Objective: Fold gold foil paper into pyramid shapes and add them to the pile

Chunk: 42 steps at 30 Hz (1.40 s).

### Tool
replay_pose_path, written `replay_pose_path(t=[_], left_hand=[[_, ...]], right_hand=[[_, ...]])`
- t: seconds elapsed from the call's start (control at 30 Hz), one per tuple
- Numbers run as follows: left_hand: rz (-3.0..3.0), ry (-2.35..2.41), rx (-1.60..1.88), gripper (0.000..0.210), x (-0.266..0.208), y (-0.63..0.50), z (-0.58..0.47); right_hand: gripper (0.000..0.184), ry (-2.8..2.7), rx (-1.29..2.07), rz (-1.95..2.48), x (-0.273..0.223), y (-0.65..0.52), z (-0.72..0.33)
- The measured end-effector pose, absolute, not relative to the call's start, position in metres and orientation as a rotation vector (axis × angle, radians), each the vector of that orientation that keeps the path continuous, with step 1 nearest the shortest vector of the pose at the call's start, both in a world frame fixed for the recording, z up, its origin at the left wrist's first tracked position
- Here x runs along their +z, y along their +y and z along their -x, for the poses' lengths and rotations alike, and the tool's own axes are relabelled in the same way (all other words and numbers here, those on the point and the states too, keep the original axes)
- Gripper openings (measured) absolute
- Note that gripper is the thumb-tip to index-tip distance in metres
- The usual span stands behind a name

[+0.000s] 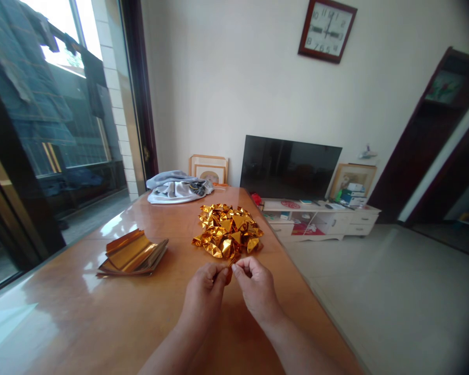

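Observation:
Between my fingertips is a small piece of gold foil paper (229,274), mostly hidden by the fingers. My left hand (206,289) pinches it from the left, and my right hand (256,286) pinches it from the right. Just beyond both hands lies a heap of folded gold foil pieces (229,226), shiny and pointed. Left of the hands rests a stack of flat gold foil sheets (135,253), its top sheets curling up.
The glossy wooden table (140,323) has its right edge beside my right arm. Bunched grey cloth (175,187) lies at its far end. Beyond stand a television (289,166) and a low white cabinet (336,224). A glass door is at left.

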<state>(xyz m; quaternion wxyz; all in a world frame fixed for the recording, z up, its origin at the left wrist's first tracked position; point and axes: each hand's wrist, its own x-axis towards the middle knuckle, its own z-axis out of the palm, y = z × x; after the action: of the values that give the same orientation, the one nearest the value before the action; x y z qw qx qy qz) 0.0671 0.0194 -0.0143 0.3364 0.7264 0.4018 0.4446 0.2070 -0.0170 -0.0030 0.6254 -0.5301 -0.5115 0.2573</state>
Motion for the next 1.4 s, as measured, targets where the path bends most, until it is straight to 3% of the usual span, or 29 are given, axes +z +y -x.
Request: replay_pose_path(t=[0.23, 0.53, 0.8, 1.4], left_hand=[[-1.827, 1.014, 1.154, 0.030, -0.017, 0.021, -0.068], [-1.617, 1.020, 1.136, 0.031, -0.003, 0.017, -0.069], [-1.574, 0.979, 1.147, 0.033, -0.001, 0.016, -0.070], [-1.630, 0.965, 1.113, 0.032, -0.008, 0.018, -0.070]], right_hand=[[0.013, -1.153, 0.615, 1.189, -0.005, -0.017, -0.207], [0.024, -1.108, 0.637, 1.236, -0.009, -0.012, -0.213], [0.013, -1.237, 0.450, 1.240, -0.005, -0.018, -0.209], [0.026, -1.021, 0.878, 1.108, -0.002, -0.016, -0.209]])
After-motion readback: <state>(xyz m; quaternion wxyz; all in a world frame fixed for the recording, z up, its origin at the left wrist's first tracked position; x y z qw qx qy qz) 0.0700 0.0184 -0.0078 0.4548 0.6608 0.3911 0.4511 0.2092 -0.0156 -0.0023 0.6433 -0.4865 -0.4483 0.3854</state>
